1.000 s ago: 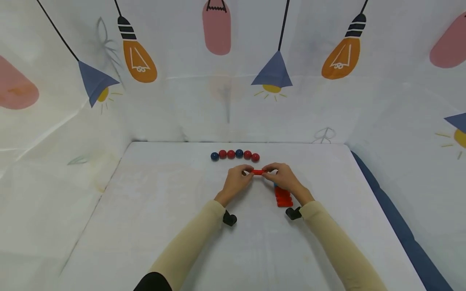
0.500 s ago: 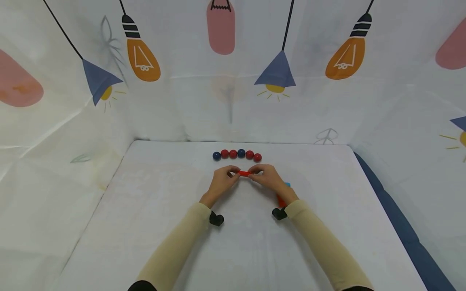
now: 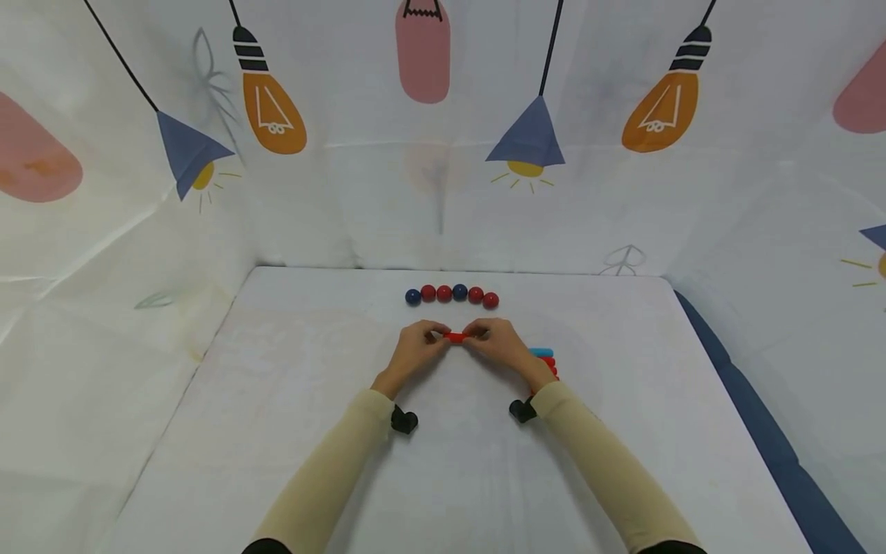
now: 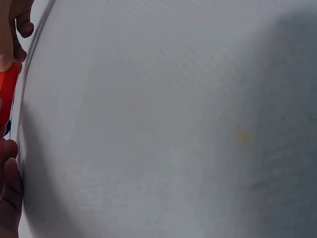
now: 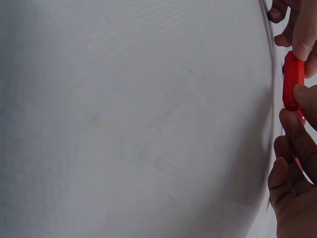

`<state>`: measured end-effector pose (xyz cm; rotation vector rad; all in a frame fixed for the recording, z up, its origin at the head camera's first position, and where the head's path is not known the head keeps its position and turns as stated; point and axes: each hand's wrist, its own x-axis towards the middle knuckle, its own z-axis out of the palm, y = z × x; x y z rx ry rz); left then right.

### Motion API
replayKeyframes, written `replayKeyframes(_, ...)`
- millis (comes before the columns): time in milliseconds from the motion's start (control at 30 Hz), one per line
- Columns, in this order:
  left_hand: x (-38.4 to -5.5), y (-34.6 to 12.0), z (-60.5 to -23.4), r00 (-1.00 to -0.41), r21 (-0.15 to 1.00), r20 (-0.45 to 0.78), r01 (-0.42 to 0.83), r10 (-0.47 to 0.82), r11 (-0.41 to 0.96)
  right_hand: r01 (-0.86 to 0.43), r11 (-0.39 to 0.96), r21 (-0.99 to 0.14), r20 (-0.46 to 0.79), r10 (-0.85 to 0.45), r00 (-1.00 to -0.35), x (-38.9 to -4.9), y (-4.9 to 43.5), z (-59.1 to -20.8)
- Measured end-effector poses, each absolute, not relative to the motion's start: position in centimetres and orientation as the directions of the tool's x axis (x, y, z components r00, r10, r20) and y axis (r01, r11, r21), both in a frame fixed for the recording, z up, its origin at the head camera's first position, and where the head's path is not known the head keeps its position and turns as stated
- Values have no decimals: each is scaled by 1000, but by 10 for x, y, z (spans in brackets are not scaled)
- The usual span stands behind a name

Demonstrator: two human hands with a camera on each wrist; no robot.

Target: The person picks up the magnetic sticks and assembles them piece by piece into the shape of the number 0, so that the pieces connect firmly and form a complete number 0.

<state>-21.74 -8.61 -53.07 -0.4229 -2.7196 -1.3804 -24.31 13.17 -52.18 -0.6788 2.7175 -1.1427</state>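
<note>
Over the white table, a small red oblong piece (image 3: 454, 338) with rounded ends spans the gap between both hands. My left hand (image 3: 414, 352) pinches its left end with thumb and fingertips. The other end is pinched by my right hand (image 3: 500, 345). In the right wrist view the red piece (image 5: 293, 82) shows fine ridges along its length. Only part of the red piece (image 4: 8, 94) enters the left wrist view, at the left edge. Partly hidden by my right wrist, a light-blue strip (image 3: 542, 352) lies beside red pieces (image 3: 550, 362) in a row.
Beyond the hands, several red balls (image 3: 444, 294) and blue balls (image 3: 413, 297) form a slightly curved line on the white table (image 3: 311, 446). A white sheet wall (image 3: 332, 200) with printed lamps stands behind and at the sides.
Both hands have moved left with the red piece between them, then slightly back toward the body. My right forearm now covers much of the red row; the balls stay put.
</note>
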Motion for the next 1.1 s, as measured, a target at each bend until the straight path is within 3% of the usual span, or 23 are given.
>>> replayKeyframes(800, -225, -74, -531, -984, 768, 114, 175, 137, 616, -346, 651, -676, 32, -444, -896, -250, 127, -519)
replayKeyframes(1100, -230, -70, -526, -994, 733, 23, 89, 106, 675, -328, 691, -644, -32, -452, -892, -260, 128, -516)
